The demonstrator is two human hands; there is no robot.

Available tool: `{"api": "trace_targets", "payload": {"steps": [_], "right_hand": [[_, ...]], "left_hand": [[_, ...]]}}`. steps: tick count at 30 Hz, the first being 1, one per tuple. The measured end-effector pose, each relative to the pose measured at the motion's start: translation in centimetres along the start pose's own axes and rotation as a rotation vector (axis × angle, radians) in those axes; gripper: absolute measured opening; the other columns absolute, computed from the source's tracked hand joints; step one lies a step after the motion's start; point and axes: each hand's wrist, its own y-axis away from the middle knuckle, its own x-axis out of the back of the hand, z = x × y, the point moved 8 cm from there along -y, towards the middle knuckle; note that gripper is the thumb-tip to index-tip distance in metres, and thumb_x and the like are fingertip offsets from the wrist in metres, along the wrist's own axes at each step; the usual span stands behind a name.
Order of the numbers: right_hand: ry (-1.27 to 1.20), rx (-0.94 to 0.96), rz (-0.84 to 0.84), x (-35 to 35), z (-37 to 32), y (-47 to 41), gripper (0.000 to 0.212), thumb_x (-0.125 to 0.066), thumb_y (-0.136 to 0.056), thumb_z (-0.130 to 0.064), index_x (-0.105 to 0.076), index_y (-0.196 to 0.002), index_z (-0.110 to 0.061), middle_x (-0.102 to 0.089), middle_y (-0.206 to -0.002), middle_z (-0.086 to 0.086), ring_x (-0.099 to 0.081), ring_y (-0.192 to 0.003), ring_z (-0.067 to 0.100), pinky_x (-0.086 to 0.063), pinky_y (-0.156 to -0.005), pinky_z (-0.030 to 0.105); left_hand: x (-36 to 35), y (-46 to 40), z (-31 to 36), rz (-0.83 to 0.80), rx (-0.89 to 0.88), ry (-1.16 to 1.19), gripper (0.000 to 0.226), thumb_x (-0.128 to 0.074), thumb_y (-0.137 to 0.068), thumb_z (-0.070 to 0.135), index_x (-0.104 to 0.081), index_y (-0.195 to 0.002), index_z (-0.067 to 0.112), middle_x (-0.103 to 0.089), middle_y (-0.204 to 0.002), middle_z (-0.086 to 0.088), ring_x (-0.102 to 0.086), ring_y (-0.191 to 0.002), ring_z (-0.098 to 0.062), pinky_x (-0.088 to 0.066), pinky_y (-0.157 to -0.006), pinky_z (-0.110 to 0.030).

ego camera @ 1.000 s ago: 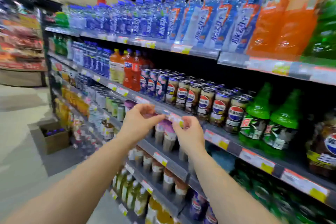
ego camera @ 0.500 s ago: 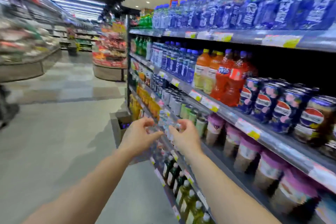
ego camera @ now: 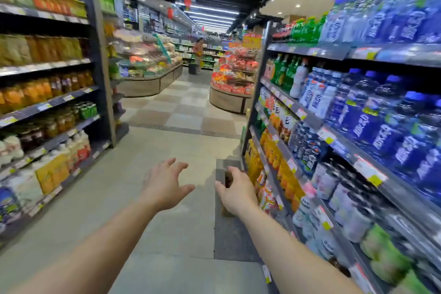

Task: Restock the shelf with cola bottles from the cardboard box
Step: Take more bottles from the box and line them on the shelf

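Aisle floor (ego camera: 167,234) is open ahead, bounded by the jar shelf (ego camera: 47,102) on the left and the drinks shelf (ego camera: 334,141) on the right; shelf lips run away from camera toward the checkered floor (ego camera: 181,107). Both arms reach forward at mid-aisle. Left hand (ego camera: 164,186): fingers spread and lightly bent, holding nothing. Right hand (ego camera: 236,192): fingers loosely curled, nothing visible in it (fingertips partly hidden, blurred). Cardboard box (ego camera: 226,174) sits on the floor tight against the base of the drinks shelf, just past the right hand and mostly covered by it; dark contents show inside, and bottle orientation and long axis can't be read. Versus half a second ago: view has swung left from the shelf face to straight down the aisle, hands have moved apart and lost the small item pinched between them, and the box now sits directly ahead.
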Motion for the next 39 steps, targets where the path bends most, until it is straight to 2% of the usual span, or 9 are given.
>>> {"api": "trace_targets", "payload": {"steps": [6, 12, 21, 27, 33, 39], "right_hand": [[0.339, 0.113, -0.012, -6.6, -2.4, -17.5, 0.064, -0.049, -0.089, -0.051, -0.030, -0.146, -0.027, -0.040, -0.145, 0.004, -0.031, -0.136, 0.026, -0.031, -0.110, 0.041], [0.472, 0.043, -0.005, -7.6, -1.3, -32.6, 0.066, -0.046, -0.091, -0.051, -0.022, -0.149, -0.030, -0.027, -0.154, 0.006, -0.015, -0.143, 0.031, -0.016, -0.116, 0.048], [0.495, -0.144, 0.039, -8.3, 10.7, -54.4, 0.069, -0.048, -0.090, -0.052, -0.018, -0.149, -0.035, -0.012, -0.160, 0.005, -0.004, -0.147, 0.030, -0.007, -0.117, 0.050], [0.492, -0.251, 0.080, -7.1, 18.1, -68.6, 0.069, -0.046, -0.091, -0.054, -0.016, -0.150, -0.036, -0.013, -0.160, 0.004, -0.005, -0.147, 0.030, -0.008, -0.117, 0.050], [0.484, -0.432, 0.211, -4.0, 25.4, -76.7, 0.070, -0.049, -0.092, -0.050, -0.013, -0.151, -0.036, -0.014, -0.160, 0.004, -0.008, -0.148, 0.028, -0.011, -0.119, 0.048], [0.412, -0.673, 0.380, -4.5, 32.2, -81.5, 0.068, -0.049, -0.092, -0.053, -0.019, -0.150, -0.034, -0.022, -0.158, 0.005, -0.015, -0.146, 0.028, -0.017, -0.118, 0.045]], "left_hand": [[-2.7, -17.0, -6.1, -0.014, -0.019, -0.121, 0.069, -0.058, -0.077, 0.062, -0.040, -0.138, 0.035, -0.033, -0.152, -0.002, -0.029, -0.138, -0.025, -0.027, -0.113, -0.043], [-7.6, -33.9, -4.0, -0.098, -0.193, -0.174, 0.070, -0.056, -0.080, 0.059, -0.035, -0.142, 0.031, -0.031, -0.153, -0.005, -0.025, -0.140, -0.026, -0.022, -0.115, -0.042], [-21.6, -55.8, 2.3, -0.172, -0.419, -0.203, 0.071, -0.056, -0.079, 0.059, -0.032, -0.142, 0.036, -0.027, -0.155, -0.004, -0.023, -0.141, -0.027, -0.018, -0.114, -0.043], [-30.1, -70.7, 6.4, -0.201, -0.521, -0.229, 0.070, -0.052, -0.084, 0.058, -0.024, -0.145, 0.039, -0.019, -0.159, -0.004, -0.017, -0.144, -0.030, -0.016, -0.115, -0.046], [-38.2, -81.0, 12.9, -0.255, -0.729, -0.127, 0.072, -0.054, -0.084, 0.056, -0.022, -0.147, 0.038, -0.019, -0.159, -0.004, -0.015, -0.144, -0.029, -0.016, -0.116, -0.045], [-47.4, -88.7, 18.5, -0.372, -1.060, -0.103, 0.074, -0.061, -0.084, 0.050, -0.026, -0.147, 0.034, -0.024, -0.157, -0.007, -0.022, -0.143, -0.031, -0.022, -0.114, -0.050]]}}
